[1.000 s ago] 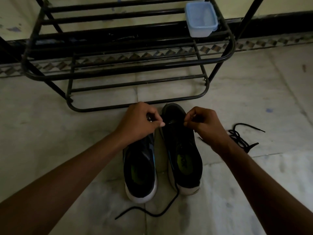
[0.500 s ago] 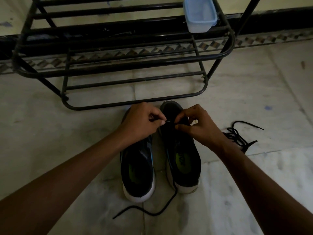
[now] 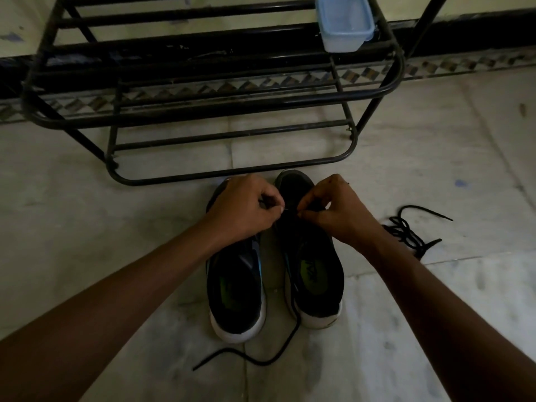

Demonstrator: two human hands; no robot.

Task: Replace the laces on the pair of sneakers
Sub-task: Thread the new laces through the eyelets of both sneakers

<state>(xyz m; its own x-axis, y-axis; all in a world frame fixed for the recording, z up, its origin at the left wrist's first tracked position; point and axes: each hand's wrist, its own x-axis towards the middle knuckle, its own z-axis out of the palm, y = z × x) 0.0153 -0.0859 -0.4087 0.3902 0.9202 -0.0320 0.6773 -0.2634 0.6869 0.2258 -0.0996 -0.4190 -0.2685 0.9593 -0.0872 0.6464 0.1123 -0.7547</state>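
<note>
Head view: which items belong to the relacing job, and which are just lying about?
In the job: left hand and right hand, both pinching the trailing lace over the right-side sneaker; left-side sneaker; bundled lace on the floor.
Lying about: shoe rack; plastic container sitting on it.

**Fig.** Black tubular-metal shoe rack (image 3: 232,108) with barred tiers, standing just beyond the fingers (image 3: 272,198), its lowest front bar nearest them. Translucent pale-blue rectangular plastic container (image 3: 343,24) on an upper tier, well beyond the fingers and to their right. Pale marble floor (image 3: 87,227) below them. Diamond-patterned tile border (image 3: 464,63) and black skirting band (image 3: 478,21), farthest back.
</note>
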